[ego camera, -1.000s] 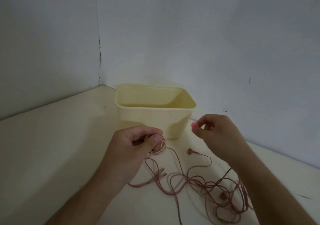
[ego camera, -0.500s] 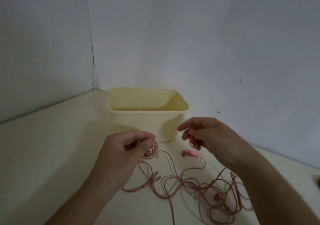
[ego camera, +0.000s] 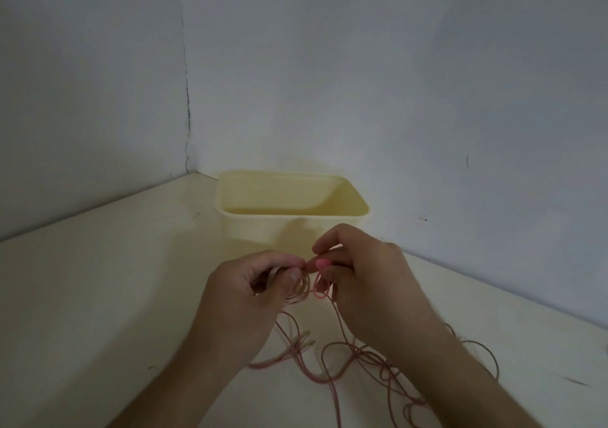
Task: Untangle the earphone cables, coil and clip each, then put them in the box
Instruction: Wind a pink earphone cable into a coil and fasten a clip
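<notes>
Both hands together: left hand (ego camera: 243, 299) grips the coil (ego camera: 297, 291), right hand (ego camera: 362, 279) pinches, seemingly, a pink clip (ego camera: 320, 264); clipping comes next.

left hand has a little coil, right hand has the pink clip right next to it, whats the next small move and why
Probably wrap the pink clip around the small coil and fasten it. The left hand pinches the coil, the right hand holds the clip right beside it, and the yellow box waits behind. Loose cable still trails on the table, so clipping first should keep the coil from unwinding.
</notes>
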